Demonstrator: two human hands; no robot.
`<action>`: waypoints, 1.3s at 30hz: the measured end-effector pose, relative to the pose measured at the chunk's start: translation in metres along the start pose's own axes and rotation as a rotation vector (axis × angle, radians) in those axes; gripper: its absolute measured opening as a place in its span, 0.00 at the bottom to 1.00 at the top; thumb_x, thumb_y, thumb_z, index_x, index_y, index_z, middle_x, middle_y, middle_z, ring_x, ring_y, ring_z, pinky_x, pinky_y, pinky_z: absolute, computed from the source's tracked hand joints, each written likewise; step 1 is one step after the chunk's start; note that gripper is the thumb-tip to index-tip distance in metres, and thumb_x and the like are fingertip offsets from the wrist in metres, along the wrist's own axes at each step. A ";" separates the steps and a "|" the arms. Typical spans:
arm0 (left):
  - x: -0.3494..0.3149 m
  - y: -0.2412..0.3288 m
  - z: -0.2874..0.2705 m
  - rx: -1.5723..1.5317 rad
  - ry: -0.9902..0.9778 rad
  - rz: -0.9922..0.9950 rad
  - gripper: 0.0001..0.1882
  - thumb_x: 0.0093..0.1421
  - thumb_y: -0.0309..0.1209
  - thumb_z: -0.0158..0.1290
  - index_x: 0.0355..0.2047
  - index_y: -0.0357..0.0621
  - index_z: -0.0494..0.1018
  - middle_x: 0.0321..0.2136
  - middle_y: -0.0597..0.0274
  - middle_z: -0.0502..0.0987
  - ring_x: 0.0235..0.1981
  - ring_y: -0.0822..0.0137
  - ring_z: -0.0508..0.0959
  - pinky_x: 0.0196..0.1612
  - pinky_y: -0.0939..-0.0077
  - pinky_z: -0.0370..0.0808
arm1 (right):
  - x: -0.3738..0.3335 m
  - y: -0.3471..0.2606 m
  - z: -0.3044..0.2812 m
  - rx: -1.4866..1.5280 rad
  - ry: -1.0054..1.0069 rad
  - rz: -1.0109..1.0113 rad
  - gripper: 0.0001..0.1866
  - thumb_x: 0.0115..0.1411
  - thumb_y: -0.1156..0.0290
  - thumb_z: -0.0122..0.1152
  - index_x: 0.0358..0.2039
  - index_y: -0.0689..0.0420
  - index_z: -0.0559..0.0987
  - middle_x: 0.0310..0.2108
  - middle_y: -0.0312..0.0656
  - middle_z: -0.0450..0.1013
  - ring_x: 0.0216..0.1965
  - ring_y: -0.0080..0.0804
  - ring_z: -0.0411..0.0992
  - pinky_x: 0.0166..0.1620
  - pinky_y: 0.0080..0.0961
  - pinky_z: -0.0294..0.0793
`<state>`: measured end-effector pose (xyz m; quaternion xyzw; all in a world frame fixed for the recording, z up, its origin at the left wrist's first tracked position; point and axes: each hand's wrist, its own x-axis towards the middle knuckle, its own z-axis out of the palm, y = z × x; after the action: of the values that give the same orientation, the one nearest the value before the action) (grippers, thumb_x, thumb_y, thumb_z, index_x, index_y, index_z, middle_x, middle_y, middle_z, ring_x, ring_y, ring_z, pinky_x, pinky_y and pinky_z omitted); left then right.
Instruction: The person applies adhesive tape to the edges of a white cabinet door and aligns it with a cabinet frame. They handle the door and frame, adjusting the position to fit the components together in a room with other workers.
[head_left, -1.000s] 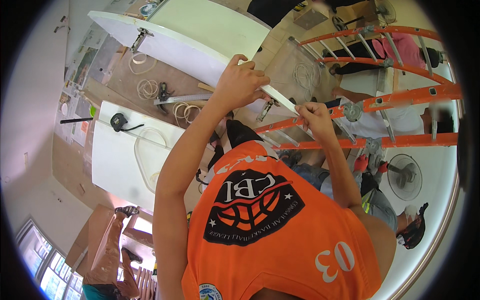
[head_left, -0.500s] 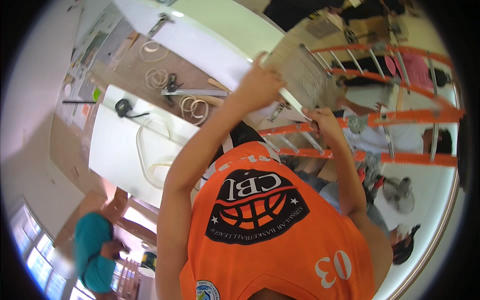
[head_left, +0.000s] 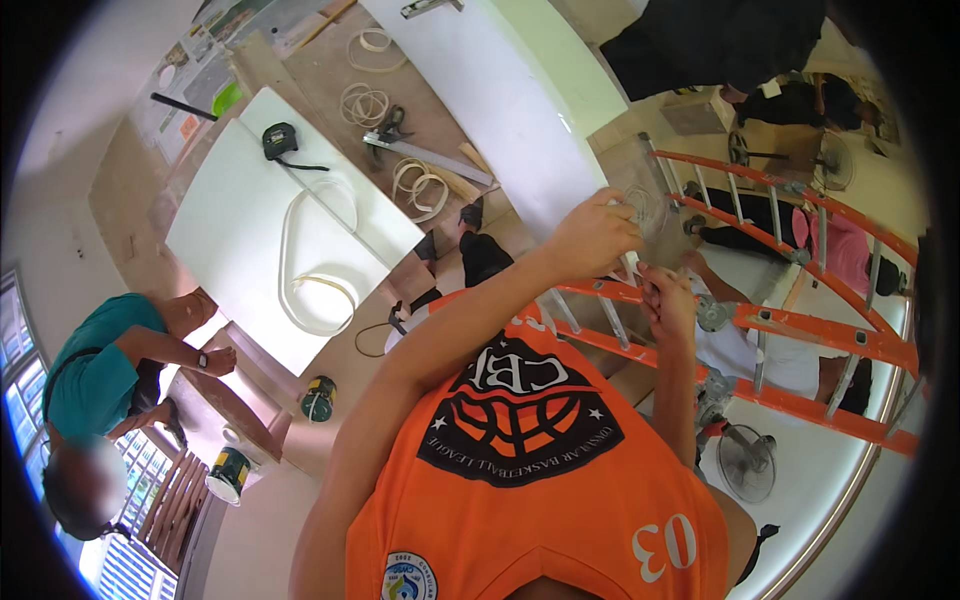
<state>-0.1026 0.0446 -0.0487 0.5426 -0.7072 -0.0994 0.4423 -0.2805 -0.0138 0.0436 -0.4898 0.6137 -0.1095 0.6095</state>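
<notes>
- The left hand (head_left: 590, 235) is curled shut around the edge of a clear plastic sheet (head_left: 640, 190), which sits above the top rungs of the orange ladder (head_left: 790, 330).
- The right hand (head_left: 668, 300) is pinched narrow just under it, fingers together at the sheet's lower edge near a rung; what it holds there is too small to tell.
- A second ago the left hand gripped the rim of the long white board (head_left: 500, 100); now it has moved off that rim onto the clear sheet, so the work seems to have passed from the board to the sheet.
- The two hands were apart before; they are now nearly touching, which suggests fine fitting rather than lifting.
- The view has swung: the white worktop (head_left: 250, 230) with its black tape measure (head_left: 280, 140) and loop of pale edging strip (head_left: 320, 280) now lies further left and lower.
- A person in a teal shirt (head_left: 95, 370), out of view a second ago, is now bent over at the lower left.
- A fan (head_left: 745, 460) stands on the floor below the ladder.
</notes>
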 end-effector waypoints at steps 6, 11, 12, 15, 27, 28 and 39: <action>0.002 0.005 0.003 0.026 0.029 0.001 0.16 0.43 0.43 0.69 0.31 0.53 0.81 0.31 0.77 0.80 0.44 0.70 0.76 0.61 0.60 0.64 | -0.009 -0.021 0.007 -0.098 0.011 -0.058 0.19 0.63 0.71 0.63 0.15 0.55 0.70 0.10 0.26 0.56 0.09 0.14 0.50 0.13 0.17 0.46; -0.004 0.007 0.020 0.071 -0.038 -0.018 0.18 0.44 0.43 0.69 0.34 0.52 0.81 0.32 0.75 0.80 0.44 0.70 0.76 0.61 0.59 0.64 | -0.016 -0.028 0.006 -0.172 -0.035 -0.132 0.21 0.62 0.69 0.64 0.13 0.54 0.69 0.10 0.27 0.59 0.09 0.13 0.52 0.12 0.18 0.46; -0.003 0.006 0.018 0.064 -0.064 -0.019 0.18 0.44 0.43 0.69 0.35 0.52 0.81 0.32 0.75 0.80 0.44 0.69 0.76 0.61 0.58 0.64 | -0.014 -0.029 0.005 -0.171 -0.050 -0.127 0.22 0.62 0.69 0.64 0.13 0.54 0.68 0.10 0.27 0.58 0.09 0.13 0.52 0.12 0.18 0.46; -0.002 0.008 0.012 0.050 -0.076 -0.005 0.17 0.47 0.43 0.68 0.35 0.52 0.80 0.32 0.73 0.80 0.45 0.69 0.76 0.60 0.58 0.64 | -0.007 -0.028 0.002 -0.146 -0.063 -0.126 0.23 0.63 0.67 0.64 0.13 0.55 0.69 0.09 0.27 0.57 0.09 0.13 0.53 0.13 0.18 0.46; -0.007 0.005 0.026 0.047 0.245 0.133 0.09 0.54 0.37 0.64 0.33 0.50 0.78 0.29 0.68 0.78 0.37 0.67 0.78 0.59 0.50 0.66 | 0.016 0.031 -0.014 -0.524 -0.086 -0.827 0.21 0.56 0.75 0.68 0.50 0.63 0.75 0.25 0.36 0.73 0.28 0.23 0.73 0.36 0.26 0.76; -0.008 0.006 0.027 0.012 0.303 0.152 0.09 0.53 0.36 0.64 0.32 0.50 0.78 0.29 0.68 0.78 0.36 0.67 0.78 0.59 0.49 0.67 | 0.022 0.033 -0.011 -0.598 -0.104 -0.804 0.25 0.55 0.77 0.68 0.54 0.64 0.73 0.28 0.39 0.74 0.30 0.23 0.74 0.38 0.27 0.76; -0.011 0.019 0.030 0.070 0.405 0.126 0.06 0.52 0.29 0.62 0.27 0.44 0.76 0.25 0.66 0.75 0.30 0.66 0.78 0.63 0.42 0.67 | 0.065 0.058 0.003 -0.620 -0.179 -1.019 0.11 0.54 0.83 0.58 0.38 0.70 0.79 0.28 0.55 0.78 0.30 0.50 0.79 0.35 0.36 0.76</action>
<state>-0.1373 0.0514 -0.0598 0.5211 -0.6395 0.0641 0.5615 -0.2907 -0.0313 -0.0417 -0.8845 0.2513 -0.1621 0.3581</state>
